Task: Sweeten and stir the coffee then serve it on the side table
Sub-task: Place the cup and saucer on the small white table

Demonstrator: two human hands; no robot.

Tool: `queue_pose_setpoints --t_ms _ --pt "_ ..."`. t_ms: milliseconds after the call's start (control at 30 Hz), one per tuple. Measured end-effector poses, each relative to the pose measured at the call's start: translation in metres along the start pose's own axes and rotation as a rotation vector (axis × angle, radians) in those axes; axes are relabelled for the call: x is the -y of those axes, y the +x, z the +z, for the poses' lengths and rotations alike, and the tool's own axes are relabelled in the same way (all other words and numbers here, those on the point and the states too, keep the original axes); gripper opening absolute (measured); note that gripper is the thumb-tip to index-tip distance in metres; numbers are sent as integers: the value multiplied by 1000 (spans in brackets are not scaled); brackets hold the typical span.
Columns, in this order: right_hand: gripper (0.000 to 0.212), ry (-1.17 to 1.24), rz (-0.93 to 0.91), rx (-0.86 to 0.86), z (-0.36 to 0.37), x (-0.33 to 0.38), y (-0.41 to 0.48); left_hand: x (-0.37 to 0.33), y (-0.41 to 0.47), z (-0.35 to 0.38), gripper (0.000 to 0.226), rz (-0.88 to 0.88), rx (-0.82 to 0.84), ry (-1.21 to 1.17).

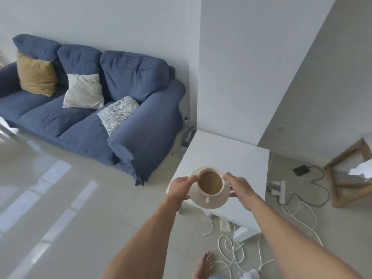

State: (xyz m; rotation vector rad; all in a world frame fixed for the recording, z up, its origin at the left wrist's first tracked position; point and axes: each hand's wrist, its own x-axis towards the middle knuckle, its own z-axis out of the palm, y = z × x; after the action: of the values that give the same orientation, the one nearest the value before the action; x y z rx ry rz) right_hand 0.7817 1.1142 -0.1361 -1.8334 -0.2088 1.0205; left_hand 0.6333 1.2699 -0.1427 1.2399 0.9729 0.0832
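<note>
Cream cup (210, 183) filled with milky brown coffee (210, 182), standing on a matching saucer (209, 200), handle toward the camera. Both held over the near left corner of the white desk (227, 158); whether the saucer touches the top, cannot tell. Left hand (181, 188) and right hand (240, 188) at either side, fingers (194, 178) clamped on saucer edge and thumbs at the cup rim. No labels or writing readable. Blue sofa (90, 109) beyond, white cables (231, 246) on the floor.

Both hands (211, 189) outstretched (arms bare), fingers curled in a grip
</note>
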Motion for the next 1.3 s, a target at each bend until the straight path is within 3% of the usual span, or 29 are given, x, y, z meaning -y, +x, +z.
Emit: queue_pose_setpoints --t_ms 233,467,733,900,1300 --pt "35 36 34 -44 -30 26 53 -38 68 24 56 -31 62 19" --pt "38 63 80 -91 -55 40 102 -64 125 47 38 -72 126 40" --pt "36 116 142 -144 -65 42 155 -81 190 60 41 -124 192 84" --pt "44 136 193 -211 -68 31 199 -79 242 69 40 -172 257 106" --pt "33 200 275 -259 -71 -25 313 -40 370 88 40 -312 307 136"
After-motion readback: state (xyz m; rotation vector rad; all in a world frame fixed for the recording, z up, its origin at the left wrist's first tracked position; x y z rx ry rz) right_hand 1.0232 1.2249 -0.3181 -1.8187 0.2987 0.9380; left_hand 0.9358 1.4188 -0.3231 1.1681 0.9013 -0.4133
